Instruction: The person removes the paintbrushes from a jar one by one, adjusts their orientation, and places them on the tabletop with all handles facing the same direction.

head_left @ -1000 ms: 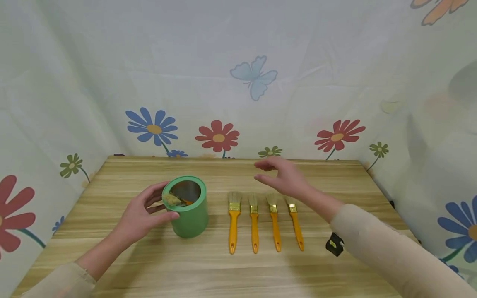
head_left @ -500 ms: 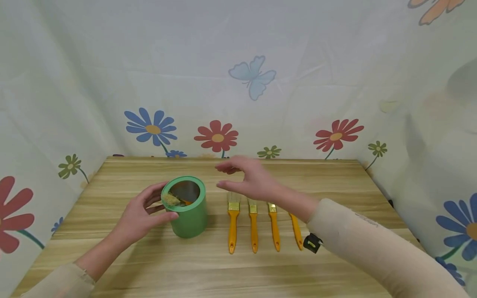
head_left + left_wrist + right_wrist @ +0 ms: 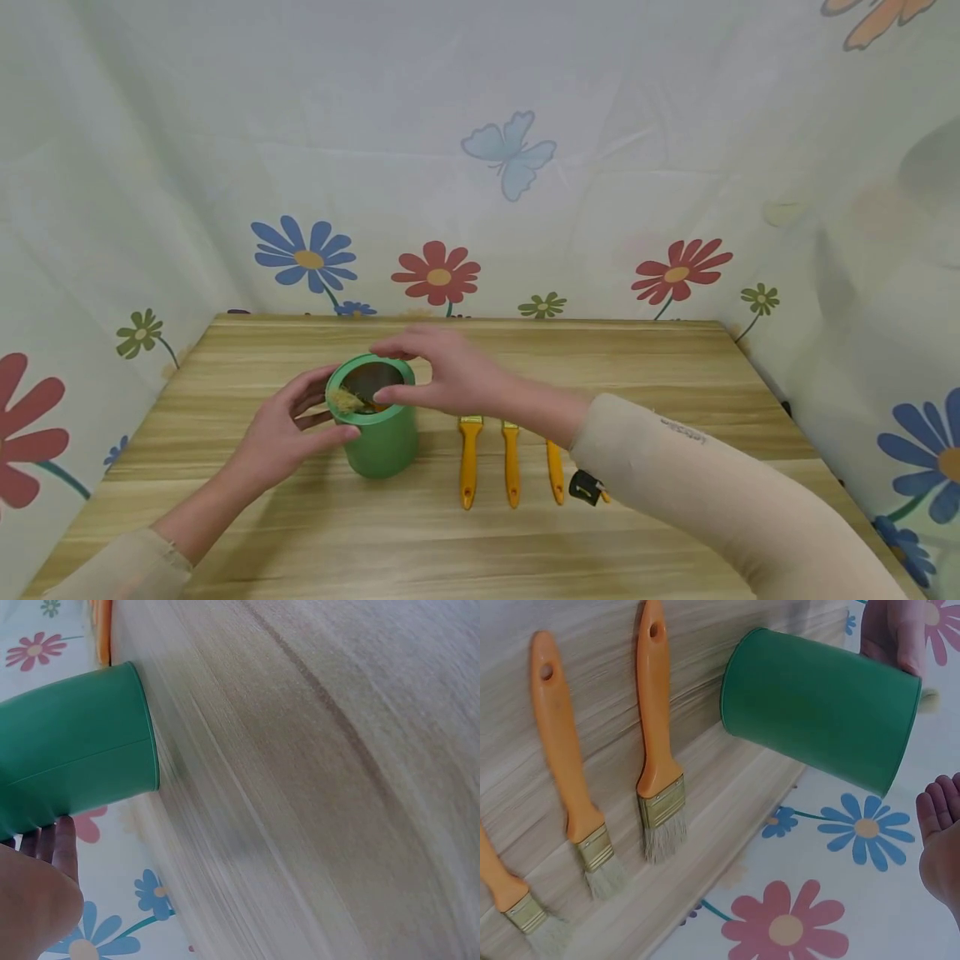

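Note:
A green can (image 3: 382,450) stands upright on the table, left of centre. My left hand (image 3: 283,429) holds it from the left, thumb at the near side below the rim and fingers behind. A paintbrush leans inside, its pale bristles (image 3: 345,401) at the left rim and a bit of orange showing deeper down. My right hand (image 3: 459,377) hangs over the can's mouth from the right, thumb and fingers spread and empty; the right wrist view shows its fingers (image 3: 939,804) just off the rim. Paintbrushes (image 3: 469,467) with orange handles lie right of the can, bristle ends hidden under my right arm.
Several paintbrushes (image 3: 656,727) lie side by side on the wooden table (image 3: 315,542); the rightmost is almost wholly covered by my right sleeve (image 3: 675,467). A small black device (image 3: 585,487) shows by that sleeve. Flower-printed cloth (image 3: 360,167) hangs behind the table and at its sides.
My right hand has moved left from above the brushes to the can's mouth, its arm now covering more of the brushes. My left hand and the can have stayed put.

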The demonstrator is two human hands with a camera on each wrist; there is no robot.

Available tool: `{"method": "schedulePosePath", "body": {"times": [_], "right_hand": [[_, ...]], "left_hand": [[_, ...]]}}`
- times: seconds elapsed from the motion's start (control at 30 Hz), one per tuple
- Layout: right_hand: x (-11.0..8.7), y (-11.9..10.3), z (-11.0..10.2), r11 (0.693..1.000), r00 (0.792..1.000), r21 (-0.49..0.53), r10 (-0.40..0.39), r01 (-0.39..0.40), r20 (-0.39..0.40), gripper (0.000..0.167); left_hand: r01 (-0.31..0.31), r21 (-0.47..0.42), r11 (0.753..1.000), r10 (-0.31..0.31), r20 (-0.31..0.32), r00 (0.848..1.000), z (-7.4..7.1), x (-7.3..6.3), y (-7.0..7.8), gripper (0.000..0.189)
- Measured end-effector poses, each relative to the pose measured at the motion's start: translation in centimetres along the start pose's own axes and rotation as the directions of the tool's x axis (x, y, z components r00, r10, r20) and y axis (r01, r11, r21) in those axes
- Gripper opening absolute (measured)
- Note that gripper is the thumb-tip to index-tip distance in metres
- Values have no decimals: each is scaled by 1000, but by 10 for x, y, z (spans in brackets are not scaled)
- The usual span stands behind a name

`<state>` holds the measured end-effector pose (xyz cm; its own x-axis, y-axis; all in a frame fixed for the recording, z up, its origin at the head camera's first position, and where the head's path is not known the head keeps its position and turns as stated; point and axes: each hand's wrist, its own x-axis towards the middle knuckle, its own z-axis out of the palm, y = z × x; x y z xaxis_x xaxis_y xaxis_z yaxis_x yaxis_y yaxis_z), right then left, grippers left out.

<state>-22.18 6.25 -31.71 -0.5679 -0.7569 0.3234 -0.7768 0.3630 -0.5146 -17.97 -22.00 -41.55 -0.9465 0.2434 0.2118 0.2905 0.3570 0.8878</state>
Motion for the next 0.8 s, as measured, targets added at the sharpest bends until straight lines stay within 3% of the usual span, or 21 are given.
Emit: {"method": "schedulePosePath", "body": {"times": [0.4,0.8], "right_hand": [[16,-5,19,998,997,-44,-40,43,63,57],[28,-1,33,998,995,-37,-50,53,88,43]], "left_hand": [[-8,-3,1000,9,1,1000,-1,0,-2,79],[-34,-15,999,34,1,999,-1,-1,-2,79]]}}
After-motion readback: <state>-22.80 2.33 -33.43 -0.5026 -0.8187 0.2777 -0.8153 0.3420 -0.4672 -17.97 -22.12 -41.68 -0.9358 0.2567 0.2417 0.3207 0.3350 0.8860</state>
